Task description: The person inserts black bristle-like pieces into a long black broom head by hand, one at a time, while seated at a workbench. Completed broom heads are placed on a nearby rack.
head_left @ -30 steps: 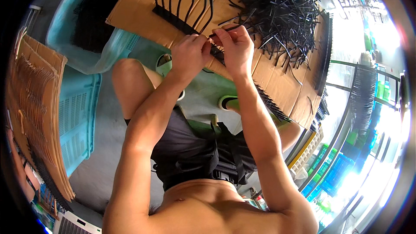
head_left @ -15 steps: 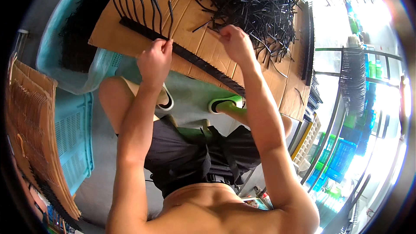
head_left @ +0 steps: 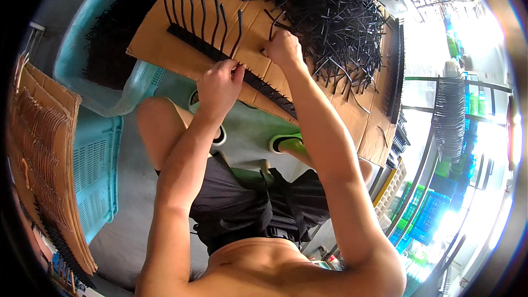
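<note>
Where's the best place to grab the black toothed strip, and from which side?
Probably grip the strip along its right-hand stretch, coming from the person's side: a row of sticks rises from the left part, while none shows standing on the right. The left hand is at the middle, so keep right of it and clear of the right forearm.

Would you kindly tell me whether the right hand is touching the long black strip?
Apart: the head view shows cardboard between the right hand and the long black strip.
</note>
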A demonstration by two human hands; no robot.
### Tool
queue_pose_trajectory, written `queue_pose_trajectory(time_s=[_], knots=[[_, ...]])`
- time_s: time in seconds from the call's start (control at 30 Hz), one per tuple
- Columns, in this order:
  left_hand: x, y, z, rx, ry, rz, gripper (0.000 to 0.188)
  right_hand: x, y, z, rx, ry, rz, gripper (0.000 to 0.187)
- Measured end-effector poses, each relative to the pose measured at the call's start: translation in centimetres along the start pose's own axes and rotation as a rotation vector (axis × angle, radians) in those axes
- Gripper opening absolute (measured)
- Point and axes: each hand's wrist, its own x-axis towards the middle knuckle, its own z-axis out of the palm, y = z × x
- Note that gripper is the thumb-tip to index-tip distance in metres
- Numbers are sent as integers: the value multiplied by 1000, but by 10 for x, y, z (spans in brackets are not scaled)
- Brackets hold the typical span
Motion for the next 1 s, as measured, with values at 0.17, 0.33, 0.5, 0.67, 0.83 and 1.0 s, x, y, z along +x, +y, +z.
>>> queue_pose_trajectory(time_s=[0.17,0.33,0.5,0.67,0.83,1.0], knots=[[-1,3,1,20,-9,4,16,4,14,3,283,-316,93,20],[-2,-1,1,21,27,39,15,-65,-8,-13,1176,-153,-5,20],[-2,-3,1,11,18,101,11,-96,-24,-4,971,156,-190,18],[-1,0,0,-7,27,89,11,-95,-26,-1,909,153,-213,18],[-3,-4,4,10,18,88,8,-91,-21,2,583,330,-537,17],[-9,14,-8,23,-4,-64,8,-98,-16,-10,904,67,-230,17]])
